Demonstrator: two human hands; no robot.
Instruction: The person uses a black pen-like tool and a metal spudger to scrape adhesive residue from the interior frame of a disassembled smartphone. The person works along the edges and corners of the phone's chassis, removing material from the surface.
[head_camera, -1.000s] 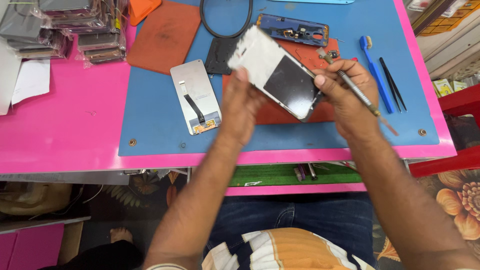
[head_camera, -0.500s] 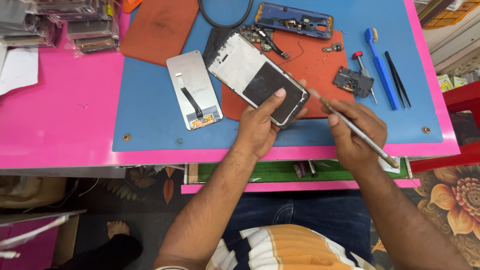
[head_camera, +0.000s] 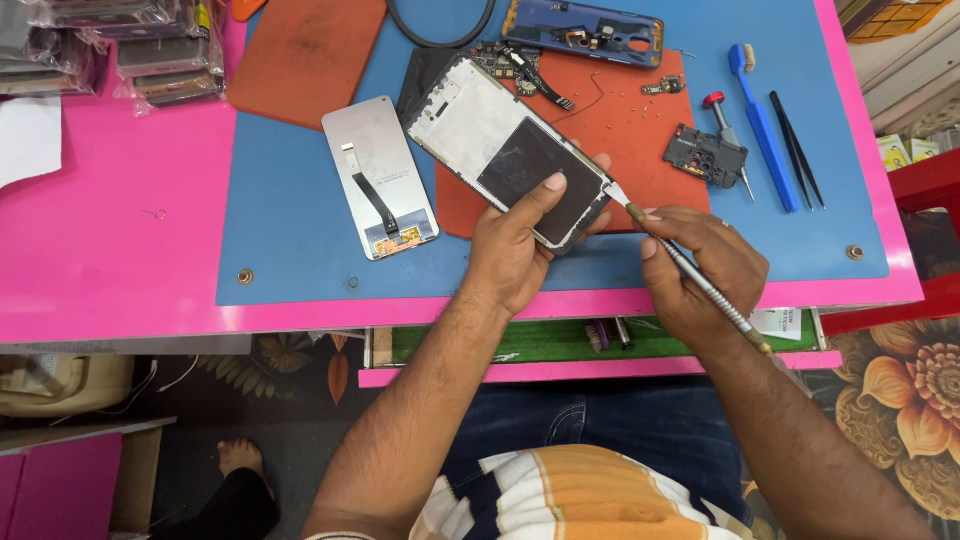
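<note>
Head view:
Left hand: sat at the centre of the frame, closed around the lower end of the phone frame, thumb pressed flat on its dark panel.
Phone frame: lay tilted, running from upper centre down to the middle of the frame, its white inner side up, over the red mat.
Right hand: right of centre, fingers pinched around a slim metal tool, held like a pen.
Metal tool: its flat tip touched the lower right corner of the phone frame, just beside the left hand's fingertips.
Loose screen panel: lay left of the phone frame on the blue mat, with a dark ribbon cable along its back.
Blue back cover: at the top centre edge.
Small black part: on the red mat, right of the phone frame, next to a red-capped screwdriver.
Blue brush and black tweezers: side by side at the upper right, on the blue mat.
Pink table: bore the mats; bagged parts were stacked in the upper left corner.
</note>
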